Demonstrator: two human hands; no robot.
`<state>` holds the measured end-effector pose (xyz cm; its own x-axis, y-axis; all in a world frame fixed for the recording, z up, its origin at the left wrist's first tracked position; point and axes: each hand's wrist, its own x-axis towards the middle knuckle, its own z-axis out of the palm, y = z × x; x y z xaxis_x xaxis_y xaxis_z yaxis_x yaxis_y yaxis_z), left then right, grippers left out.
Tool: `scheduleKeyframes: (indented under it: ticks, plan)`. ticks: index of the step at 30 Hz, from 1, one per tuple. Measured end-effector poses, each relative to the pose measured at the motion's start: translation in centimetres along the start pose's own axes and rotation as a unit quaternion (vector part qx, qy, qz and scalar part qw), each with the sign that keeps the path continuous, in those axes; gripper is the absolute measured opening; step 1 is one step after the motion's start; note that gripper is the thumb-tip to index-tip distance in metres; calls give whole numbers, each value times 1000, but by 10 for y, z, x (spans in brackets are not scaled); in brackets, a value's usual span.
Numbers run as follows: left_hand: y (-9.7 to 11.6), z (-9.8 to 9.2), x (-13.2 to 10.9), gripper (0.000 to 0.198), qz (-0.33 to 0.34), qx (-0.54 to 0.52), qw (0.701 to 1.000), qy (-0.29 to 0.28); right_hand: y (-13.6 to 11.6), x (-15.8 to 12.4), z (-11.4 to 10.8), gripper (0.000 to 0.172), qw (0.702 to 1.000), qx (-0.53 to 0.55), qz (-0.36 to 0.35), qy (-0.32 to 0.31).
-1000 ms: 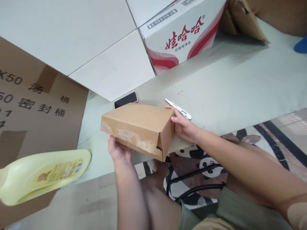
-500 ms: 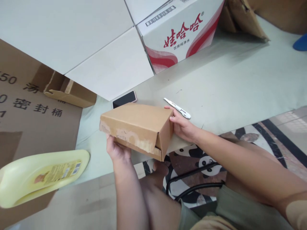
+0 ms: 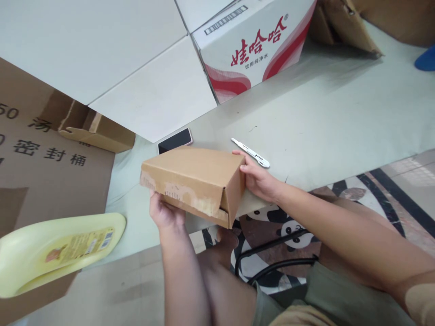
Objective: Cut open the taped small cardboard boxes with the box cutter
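Observation:
Between both hands a brown cardboard box (image 3: 193, 167) is held tilted above the table. Its near side has torn, pale patches, and a narrow gap shows at the near right corner. My left hand (image 3: 166, 212) supports the box from below at its near left, with some fingers hidden beneath it. Gripping the right end is my right hand (image 3: 256, 177), thumb on the side and fingers around the far edge. Just beyond that hand lies a white utility knife (image 3: 250, 153). A phone (image 3: 175, 141) with a dark screen rests behind the box.
White panels (image 3: 156, 90) and a white-and-red carton (image 3: 254, 54) stand at the back of the pale-covered table (image 3: 340, 117). At left are a large printed cardboard carton (image 3: 41, 181) and a yellow bottle (image 3: 64, 253). A blue object (image 3: 425, 59) sits at far right.
The box and both hands keep nearly the same position and hold. The surroundings have shifted slightly left in view.

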<state>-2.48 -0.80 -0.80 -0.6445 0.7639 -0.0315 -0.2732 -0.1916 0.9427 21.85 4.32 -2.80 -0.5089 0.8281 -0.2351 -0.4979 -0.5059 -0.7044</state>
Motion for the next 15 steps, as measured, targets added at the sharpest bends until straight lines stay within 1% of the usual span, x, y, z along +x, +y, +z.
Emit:
scheduleKeyframes:
  ticks: [6,8,11,15]
  plan:
    - [0,4,0,41,2,-1,1000,8,0,0,1,64,1000,2,6,10]
    - [-2,6,0,40,12,6,1000,14,0,0,2,65,1000,4,1,17]
    - [-3,7,0,38,25,8,1000,7,1,0,3,65,1000,1,-3,23]
    - [-4,5,0,32,24,19,1000,5,1,0,3,63,1000,-5,-1,25]
